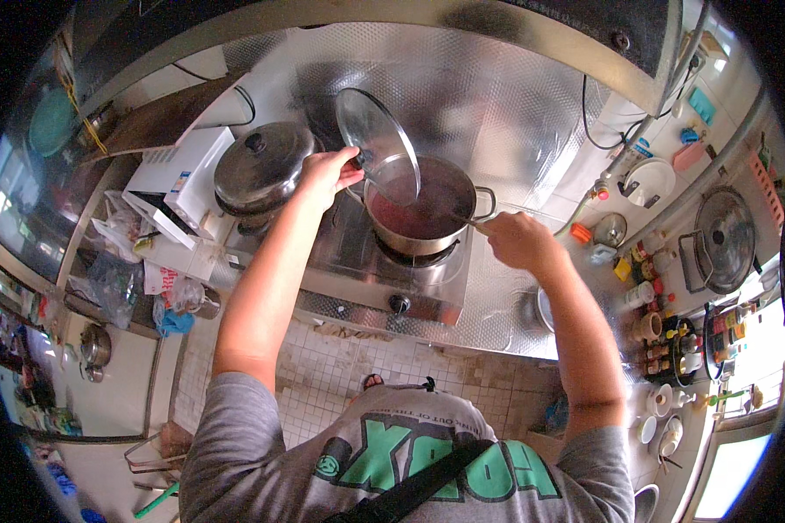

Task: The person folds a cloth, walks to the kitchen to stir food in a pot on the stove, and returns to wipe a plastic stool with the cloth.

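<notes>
My left hand (330,173) grips the dark knob of a glass pot lid (383,147), which is tilted up over the left side of a steel pot (412,245). The pot stands on the gas stove (366,281) and holds a dark reddish liquid (399,212). At the pot's right side, my right hand (513,236) is closed round the handle of a utensil (468,221) that reaches into the liquid; its far end is hidden. A loop handle (488,202) of the pot sits just above that hand.
Left of the pot, a large lidded metal wok (265,163) stands on the stove, beside a white appliance (183,176). A range hood edge (379,16) hangs above. Seasoning bottles (641,294) line the right counter, and a lidded pan (726,238) hangs on the right wall.
</notes>
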{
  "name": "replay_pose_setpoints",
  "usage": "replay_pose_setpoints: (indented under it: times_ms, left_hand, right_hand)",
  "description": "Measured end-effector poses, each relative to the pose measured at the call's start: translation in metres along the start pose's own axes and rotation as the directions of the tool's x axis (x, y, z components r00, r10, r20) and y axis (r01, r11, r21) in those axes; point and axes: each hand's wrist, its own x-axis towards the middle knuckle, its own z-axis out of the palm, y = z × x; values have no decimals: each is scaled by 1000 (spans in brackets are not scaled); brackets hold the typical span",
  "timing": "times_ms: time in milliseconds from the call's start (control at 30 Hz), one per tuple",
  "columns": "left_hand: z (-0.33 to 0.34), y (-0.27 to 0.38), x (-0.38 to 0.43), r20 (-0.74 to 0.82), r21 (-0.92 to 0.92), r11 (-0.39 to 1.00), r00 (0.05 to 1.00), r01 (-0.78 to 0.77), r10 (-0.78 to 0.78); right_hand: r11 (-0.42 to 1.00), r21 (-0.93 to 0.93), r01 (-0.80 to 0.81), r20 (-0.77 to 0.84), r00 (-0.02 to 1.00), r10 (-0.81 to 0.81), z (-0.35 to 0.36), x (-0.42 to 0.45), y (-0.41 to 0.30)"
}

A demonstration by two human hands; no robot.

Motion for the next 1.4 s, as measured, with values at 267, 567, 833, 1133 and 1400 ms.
replay_pose_setpoints:
  times_ms: [267,567,833,1133,1400]
  left_hand:
    - [-10,4,1,-26,-24,1000,1000,-6,6]
    - [7,6,5,10,-33,999,1000,-7,8]
    - [6,3,8,13,-9,1000,1000,1,-1]
    - [1,4,6,-1,-18,1000,1000,-10,10]
    - [8,9,2,-26,-13,1000,1000,-10,10]
  right_hand:
    - [850,474,-228,432,902,1,-53,24,-20]
    - [969,-24,247,-200,948,-247,88,71,-56]
    - [982,-149,-115,-195,977,85,63,43,-63]
    - [992,-120,-42,1,999,42,-13,1,-23]
    - [962,24,273,178,945,-273,-13,27,-27]
